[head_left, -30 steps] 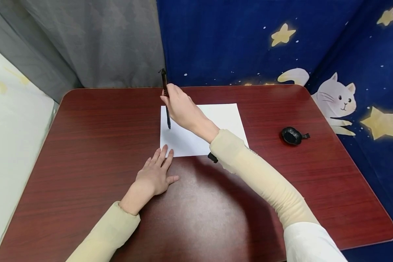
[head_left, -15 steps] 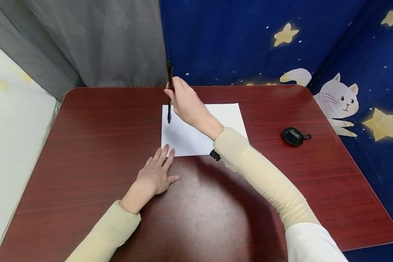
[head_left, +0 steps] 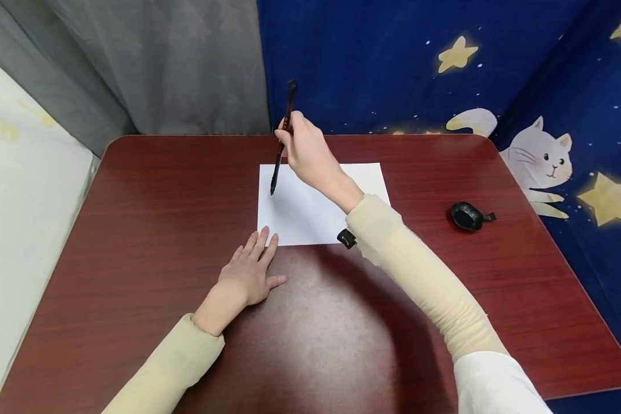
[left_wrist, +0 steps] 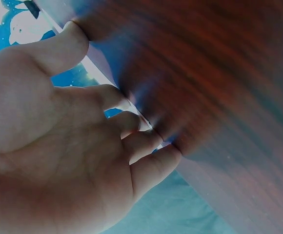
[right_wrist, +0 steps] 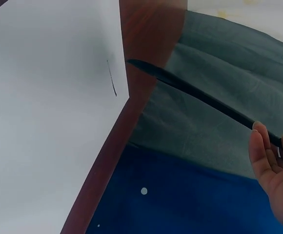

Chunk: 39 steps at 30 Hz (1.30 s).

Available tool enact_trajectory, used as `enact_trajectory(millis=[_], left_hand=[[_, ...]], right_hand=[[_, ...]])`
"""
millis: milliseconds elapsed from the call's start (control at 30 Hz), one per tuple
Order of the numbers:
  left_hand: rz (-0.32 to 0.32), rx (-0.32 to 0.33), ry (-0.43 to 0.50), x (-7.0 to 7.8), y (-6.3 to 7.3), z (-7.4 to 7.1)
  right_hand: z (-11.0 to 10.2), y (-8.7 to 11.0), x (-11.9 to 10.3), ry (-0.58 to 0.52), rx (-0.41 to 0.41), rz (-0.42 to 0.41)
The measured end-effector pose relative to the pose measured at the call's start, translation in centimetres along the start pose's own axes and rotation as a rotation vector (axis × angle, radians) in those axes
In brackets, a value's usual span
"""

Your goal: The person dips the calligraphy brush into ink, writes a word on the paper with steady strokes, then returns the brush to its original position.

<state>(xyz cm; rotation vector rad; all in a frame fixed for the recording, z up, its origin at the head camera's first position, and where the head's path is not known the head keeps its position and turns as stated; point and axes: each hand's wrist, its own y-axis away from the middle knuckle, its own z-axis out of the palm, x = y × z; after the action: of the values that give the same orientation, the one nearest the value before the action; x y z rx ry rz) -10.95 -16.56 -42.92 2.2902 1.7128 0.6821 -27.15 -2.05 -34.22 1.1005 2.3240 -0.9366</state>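
Observation:
A white sheet of paper [head_left: 315, 221] lies on the dark red table. Over its left part, my right hand [head_left: 313, 155] grips a dark writing brush [head_left: 279, 158] between thumb and fingers, bristles down and the top leaning right. In the right wrist view, a thin black stroke [right_wrist: 111, 78] shows on the paper near one edge, with the brush tip [right_wrist: 136, 62] raised off the sheet. My left hand [head_left: 245, 276] is spread flat, its fingertips resting on the paper's lower left corner and its thumb on the table.
A small black pan-shaped dish [head_left: 467, 217] with a short handle sits on the right side of the table [head_left: 176, 201]. Grey and blue curtains [head_left: 341, 63] hang behind the far edge. A black strap [head_left: 347, 238] shows at the right wrist.
My right hand has moved up and to the right with the brush, which now leans more to the right. The left hand stays at the paper's corner; the view has shifted slightly.

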Motion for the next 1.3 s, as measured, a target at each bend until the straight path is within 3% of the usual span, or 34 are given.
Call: enact_trajectory(millis=[467, 1300], left_hand=[[0.001, -0.005, 0.004, -0.1, 0.1, -0.1], [0.004, 0.001, 0.022, -0.3, -0.2, 0.2]], right_hand=[[-0.1, -0.3, 1.0, -0.010, -0.017, 0.083], [0.5, -0.5, 1.5, -0.005, -0.018, 0.102]])
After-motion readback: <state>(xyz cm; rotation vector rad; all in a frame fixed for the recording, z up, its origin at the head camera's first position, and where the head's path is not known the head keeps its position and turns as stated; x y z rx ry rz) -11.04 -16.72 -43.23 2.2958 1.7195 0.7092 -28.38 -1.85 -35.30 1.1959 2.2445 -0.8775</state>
